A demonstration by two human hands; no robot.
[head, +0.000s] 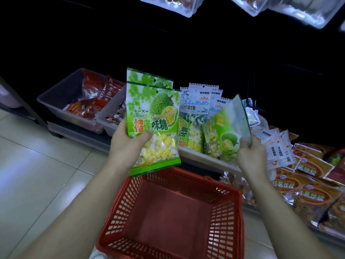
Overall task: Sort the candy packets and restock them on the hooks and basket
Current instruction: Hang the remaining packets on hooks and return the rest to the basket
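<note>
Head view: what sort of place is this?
Probably a shop's snack aisle: a red shopping basket, grey bins of wrapped snacks, and durian candy packets gripped in the left hand.

durian packets [153,118]: bright green with a paler leaf pattern, a green spiky fruit with yellow flesh, red characters edged white; yellow and white sweets show through the clear lower part
turned packet [239,116]: silvery grey back, dark green edge
shark packets [196,101]: white and light blue, blue lettering (an orange-red sunburst mark too)
basket [119,208]: red, lattice of slots in the walls
tubs [59,92]: grey, holding red packets [91,85]
right-side packets [308,184]: orange, yellowish characters
floor [37,174]: pale cream tiles
</note>
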